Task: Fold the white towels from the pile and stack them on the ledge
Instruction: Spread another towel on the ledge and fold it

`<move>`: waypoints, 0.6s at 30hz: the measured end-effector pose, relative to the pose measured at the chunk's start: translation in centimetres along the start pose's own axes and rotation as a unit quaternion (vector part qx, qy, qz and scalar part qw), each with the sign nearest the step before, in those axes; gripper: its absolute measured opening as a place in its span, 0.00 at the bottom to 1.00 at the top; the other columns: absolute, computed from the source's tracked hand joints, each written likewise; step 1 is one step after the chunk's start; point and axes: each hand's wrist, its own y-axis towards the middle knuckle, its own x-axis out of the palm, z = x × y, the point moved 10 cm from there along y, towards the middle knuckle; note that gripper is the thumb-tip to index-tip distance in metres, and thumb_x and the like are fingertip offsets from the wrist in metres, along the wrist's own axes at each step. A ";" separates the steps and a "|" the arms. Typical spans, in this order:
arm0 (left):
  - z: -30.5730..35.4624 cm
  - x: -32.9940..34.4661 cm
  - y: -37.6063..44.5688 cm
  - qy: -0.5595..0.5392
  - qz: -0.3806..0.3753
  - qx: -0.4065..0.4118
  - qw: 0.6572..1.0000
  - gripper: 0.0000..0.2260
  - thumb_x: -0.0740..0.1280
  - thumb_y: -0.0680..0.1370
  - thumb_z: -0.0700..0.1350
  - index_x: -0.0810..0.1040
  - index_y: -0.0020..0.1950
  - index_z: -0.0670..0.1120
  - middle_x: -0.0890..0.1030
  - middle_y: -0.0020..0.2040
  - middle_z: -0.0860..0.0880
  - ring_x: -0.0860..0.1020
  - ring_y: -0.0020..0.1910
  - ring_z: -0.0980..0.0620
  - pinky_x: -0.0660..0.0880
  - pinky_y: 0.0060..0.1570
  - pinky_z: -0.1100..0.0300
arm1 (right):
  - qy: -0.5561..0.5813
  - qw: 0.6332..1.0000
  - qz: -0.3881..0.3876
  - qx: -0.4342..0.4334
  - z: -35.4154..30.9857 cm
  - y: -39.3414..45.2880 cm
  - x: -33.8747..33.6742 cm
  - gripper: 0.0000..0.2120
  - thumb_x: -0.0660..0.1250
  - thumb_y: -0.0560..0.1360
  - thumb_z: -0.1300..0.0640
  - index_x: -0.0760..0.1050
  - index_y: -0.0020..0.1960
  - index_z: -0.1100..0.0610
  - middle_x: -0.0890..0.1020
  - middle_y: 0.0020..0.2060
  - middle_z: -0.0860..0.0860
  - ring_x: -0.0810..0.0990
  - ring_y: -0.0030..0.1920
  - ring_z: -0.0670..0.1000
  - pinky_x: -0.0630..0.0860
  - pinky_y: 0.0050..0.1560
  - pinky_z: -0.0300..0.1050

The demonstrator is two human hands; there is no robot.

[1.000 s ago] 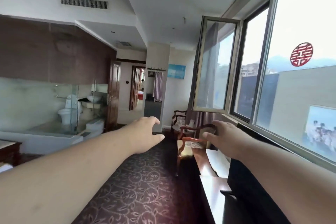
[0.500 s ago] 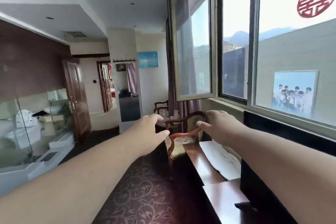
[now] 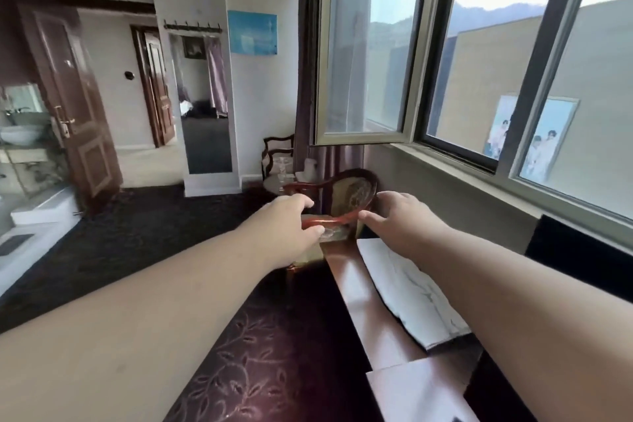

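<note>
Both hands reach forward empty with relaxed fingers, left hand and right hand, over a wooden armchair; a white towel lies on the ledge. No legible writing.

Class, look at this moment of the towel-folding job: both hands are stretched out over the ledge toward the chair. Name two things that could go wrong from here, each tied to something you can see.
1. The right hand and forearm pass above the white towel on the wooden ledge; a low sweep might drag it off or rumple it.
2. The left hand reaches near the chair, which could catch fingers or tip if bumped.
</note>
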 end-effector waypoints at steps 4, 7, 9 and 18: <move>-2.3 5.3 10.5 -0.009 -0.038 0.034 0.999 0.25 0.63 0.77 0.61 0.66 0.73 0.57 0.69 0.72 0.52 0.72 0.66 0.49 0.72 0.63 0.50 | -0.003 0.997 0.016 0.076 6.1 7.1 3.3 0.31 0.61 0.77 0.35 0.68 0.74 0.50 0.71 0.72 0.53 0.67 0.73 0.56 0.65 0.71 0.49; -2.8 10.0 18.2 -0.021 -0.068 0.071 0.995 0.25 0.63 0.76 0.62 0.66 0.72 0.58 0.70 0.70 0.52 0.74 0.64 0.49 0.73 0.60 0.51 | 0.017 0.982 0.051 0.184 12.8 9.9 6.3 0.29 0.60 0.79 0.38 0.67 0.75 0.51 0.71 0.72 0.53 0.69 0.72 0.57 0.65 0.70 0.50; -2.3 14.2 22.0 -0.023 -0.100 0.104 0.989 0.25 0.64 0.77 0.61 0.67 0.72 0.57 0.71 0.69 0.52 0.72 0.65 0.49 0.71 0.58 0.55 | 0.016 0.964 0.050 0.260 17.5 9.7 10.0 0.27 0.60 0.80 0.40 0.67 0.75 0.52 0.72 0.71 0.53 0.70 0.71 0.57 0.66 0.69 0.49; 2.1 35.3 34.2 -0.014 -0.260 0.204 0.944 0.28 0.66 0.77 0.57 0.64 0.75 0.53 0.69 0.71 0.51 0.73 0.64 0.51 0.72 0.60 0.55 | 0.052 0.857 -0.021 0.512 34.9 8.3 24.0 0.31 0.64 0.77 0.37 0.68 0.73 0.53 0.77 0.65 0.55 0.75 0.66 0.59 0.74 0.62 0.51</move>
